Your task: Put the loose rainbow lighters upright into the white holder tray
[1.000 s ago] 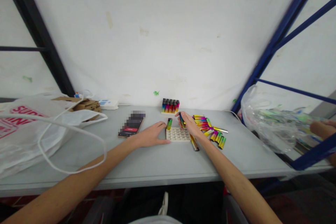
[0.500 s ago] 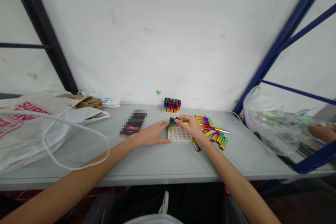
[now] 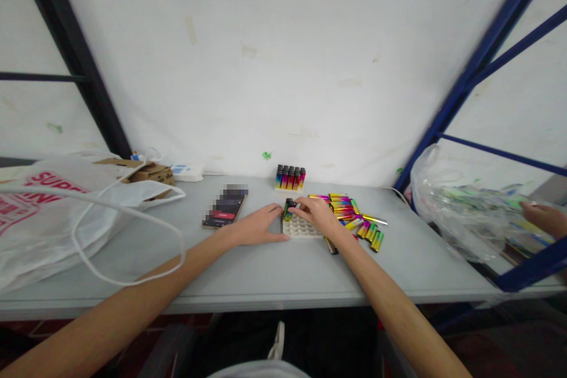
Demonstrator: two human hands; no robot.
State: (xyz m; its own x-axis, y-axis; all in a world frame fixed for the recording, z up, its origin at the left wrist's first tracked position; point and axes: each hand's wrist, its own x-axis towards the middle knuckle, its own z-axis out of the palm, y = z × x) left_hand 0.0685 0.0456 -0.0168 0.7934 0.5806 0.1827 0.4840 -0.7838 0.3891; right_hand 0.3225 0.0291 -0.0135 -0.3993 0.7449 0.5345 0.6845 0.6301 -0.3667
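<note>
At the back left corner of an off-white plastic tray with rows of holes [image 3: 305, 228], the right hand [image 3: 318, 213] has its grip pinched nearly closed on a slim, black-topped, metallic rainbow lighter [image 3: 291, 207]. The left hand [image 3: 261, 227] rests on the grey worktop [image 3: 266, 271] along the tray's left edge — its grip spread wide, thumb toward the front corner — while loose, shiny rainbow-coloured lighters [image 3: 343, 209] lie right of the tray.

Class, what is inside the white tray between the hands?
At least one lighter stands upright in the far left of the tray; the right hand covers the far right, so that's hidden.
</note>
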